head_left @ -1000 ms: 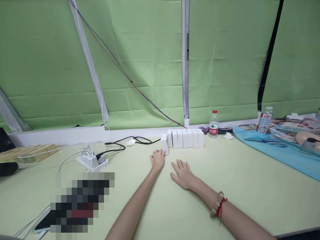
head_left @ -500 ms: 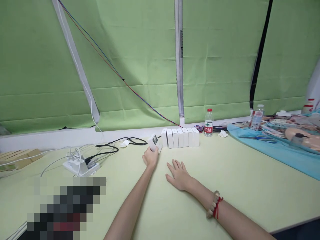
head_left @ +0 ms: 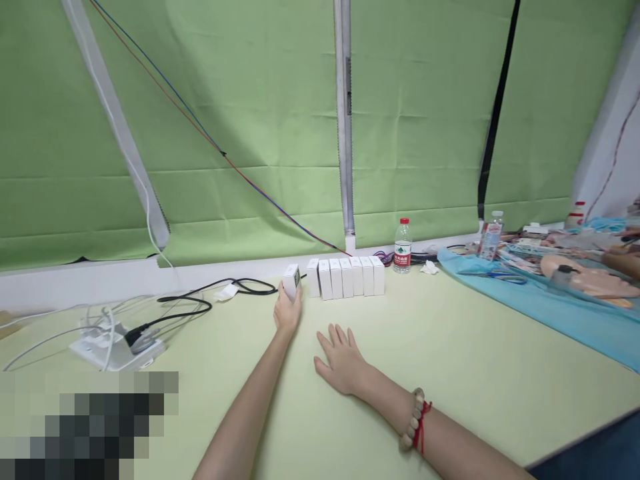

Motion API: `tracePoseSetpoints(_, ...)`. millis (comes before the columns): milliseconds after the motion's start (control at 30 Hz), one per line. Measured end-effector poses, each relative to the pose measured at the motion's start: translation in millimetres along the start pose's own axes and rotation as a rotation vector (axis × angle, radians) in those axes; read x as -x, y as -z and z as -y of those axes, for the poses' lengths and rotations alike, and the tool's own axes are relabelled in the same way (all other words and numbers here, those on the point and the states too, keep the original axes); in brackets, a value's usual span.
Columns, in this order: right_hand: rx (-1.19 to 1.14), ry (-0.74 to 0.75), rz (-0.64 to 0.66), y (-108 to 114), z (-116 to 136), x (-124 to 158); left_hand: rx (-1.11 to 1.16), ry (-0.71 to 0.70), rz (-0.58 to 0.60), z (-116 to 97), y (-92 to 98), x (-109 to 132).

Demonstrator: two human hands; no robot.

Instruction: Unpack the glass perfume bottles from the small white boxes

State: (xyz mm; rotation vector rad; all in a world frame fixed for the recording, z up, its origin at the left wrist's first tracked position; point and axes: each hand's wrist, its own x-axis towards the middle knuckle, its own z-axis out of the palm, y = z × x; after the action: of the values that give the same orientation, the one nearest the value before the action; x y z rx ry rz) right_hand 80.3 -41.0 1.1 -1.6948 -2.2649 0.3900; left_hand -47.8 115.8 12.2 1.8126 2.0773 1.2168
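Note:
My left hand (head_left: pixel 289 309) is closed around a small white box (head_left: pixel 291 283), which stands upright with a dark picture on its right side. Just right of it, a row of several similar white boxes (head_left: pixel 343 280) stands upright on the pale table (head_left: pixel 450 373). A narrow gap separates the held box from the row. My right hand (head_left: pixel 341 360) lies flat on the tabletop in front of the row, fingers spread, holding nothing. A bead bracelet (head_left: pixel 413 421) with red string circles the right wrist.
Behind the row's right end stands a water bottle (head_left: pixel 403 247), with a crumpled tissue (head_left: pixel 429 267) beside it. Blue cloth (head_left: pixel 530 303) and clutter cover the right side. A white power strip (head_left: pixel 120 350) and black cable (head_left: pixel 200 313) lie left. Green curtain (head_left: pixel 270 120) hangs behind.
The white box in my left hand has gone from tilted to upright, close to the row's left end. My right hand stays flat on the table. The view has shifted to the right.

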Motion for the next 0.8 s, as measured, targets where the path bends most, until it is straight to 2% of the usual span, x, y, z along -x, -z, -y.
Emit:
tracePoseSetpoints(333, 0.012, 0.005, -0.039, -2, 0, -1, -0.067, -0.021, 0.107, -7, -8.8, -14)
tracePoseSetpoints(500, 0.023, 0.003, -0.052, -4, 0, -2, -0.138, -0.099, 0.055, -13, -12.3, -14)
tracePoseSetpoints(667, 0.036, -0.001, -0.063, -4, 3, -1, -0.197, -0.093, 0.032, -19, -15.6, -15)
tracePoseSetpoints(800, 0.041, -0.007, -0.072, -2, 5, -1, -0.204, -0.129, -0.029, -21, -21.9, -19)
